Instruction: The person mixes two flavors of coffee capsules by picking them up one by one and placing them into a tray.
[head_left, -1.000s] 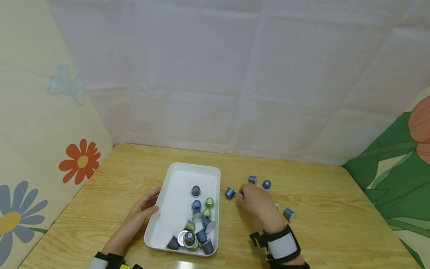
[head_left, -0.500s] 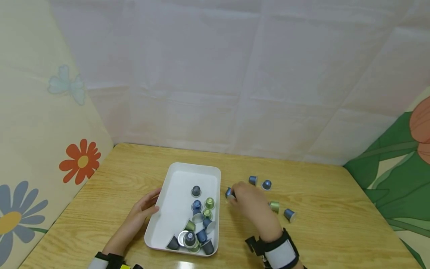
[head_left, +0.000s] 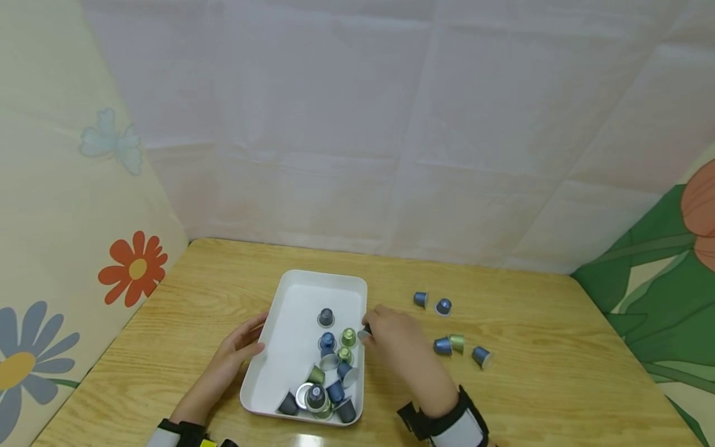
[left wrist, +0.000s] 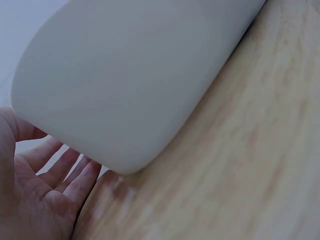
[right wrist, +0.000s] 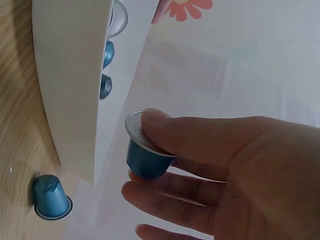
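Observation:
A white tray holds several coffee capsules, including a dark one, a blue one and a green one. My left hand holds the tray's left edge, thumb at the rim and fingers along the outside wall. In the left wrist view its fingertips are hidden behind the wall. At the tray's right rim, my right hand pinches a blue capsule between thumb and fingers. The silver lid of that capsule faces up in the right wrist view.
To the right on the wooden table lie a blue capsule, a second one near it, then a blue one touching a green one, and another blue one. A pale cloth hangs behind.
My right hand has picked the nearest blue capsule off the table and carried it left to the tray's rim. Blue and green capsules it covered now show. The left hand has stayed still.

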A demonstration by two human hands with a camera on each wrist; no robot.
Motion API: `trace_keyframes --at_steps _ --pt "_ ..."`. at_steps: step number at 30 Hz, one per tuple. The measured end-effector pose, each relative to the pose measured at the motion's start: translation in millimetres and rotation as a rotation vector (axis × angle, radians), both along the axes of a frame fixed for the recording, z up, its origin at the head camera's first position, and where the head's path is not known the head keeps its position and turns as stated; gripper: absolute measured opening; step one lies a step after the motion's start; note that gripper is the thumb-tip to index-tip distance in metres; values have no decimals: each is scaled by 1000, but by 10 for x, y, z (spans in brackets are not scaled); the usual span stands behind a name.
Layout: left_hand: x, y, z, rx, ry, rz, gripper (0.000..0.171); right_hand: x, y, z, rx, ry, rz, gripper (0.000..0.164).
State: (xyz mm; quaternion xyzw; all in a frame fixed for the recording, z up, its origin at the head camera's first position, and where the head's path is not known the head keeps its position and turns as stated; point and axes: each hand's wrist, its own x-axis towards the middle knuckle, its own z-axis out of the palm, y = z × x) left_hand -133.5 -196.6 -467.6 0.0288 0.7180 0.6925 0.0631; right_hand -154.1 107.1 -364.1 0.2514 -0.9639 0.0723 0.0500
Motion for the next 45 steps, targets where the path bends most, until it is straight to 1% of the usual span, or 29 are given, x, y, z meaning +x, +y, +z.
trace_keyframes --at_steps 5,8,13,15,20,22,27,30,34,37,45 --pt "-5 3 -9 -12 -25 16 59 43 -58 -4 1 26 46 22" --pt "-8 5 -8 -20 -22 13 60 65 -81 -15 4 47 63 23" --pt "-7 5 -3 -8 -27 9 59 94 -118 -29 26 44 77 22" --pt "-7 2 4 -4 -23 -1 60 102 -134 -38 41 43 88 21" --pt "-4 -8 17 6 -6 -16 60 131 -180 -88 62 75 139 22" --pt "0 -8 20 10 -5 -13 60 148 -203 -99 73 92 159 23" --pt "0 -3 14 9 -6 -12 60 190 -258 -103 100 95 193 23" --pt "-4 0 5 3 -17 -5 60 211 -283 -106 95 84 202 23" --pt "-6 1 -4 -1 -32 0 60 235 -309 -113 91 96 216 23" --pt "-7 0 -5 -3 -34 -2 60 253 -325 -117 99 107 225 25" --pt "-9 0 -2 -4 -46 0 60 276 -352 -143 86 97 238 25"
